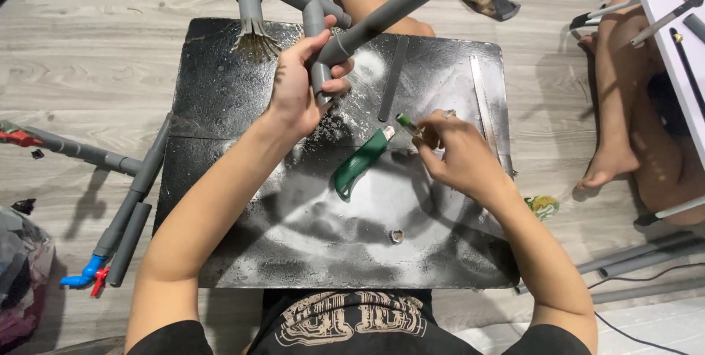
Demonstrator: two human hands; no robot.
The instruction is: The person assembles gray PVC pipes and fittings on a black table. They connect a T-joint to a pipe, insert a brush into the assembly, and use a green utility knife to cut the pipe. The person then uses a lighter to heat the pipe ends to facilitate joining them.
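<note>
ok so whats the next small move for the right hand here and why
Probably bring the small green-tipped item in the right hand up to the pipe joint gripped by the left hand. The joint is held steady, and the knife lies unused on the board.

Left hand (297, 87) on grey pipe (382, 21)

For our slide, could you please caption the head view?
Left hand grips grey plastic pipe assembly; right hand holds small green-tipped tool.
</note>
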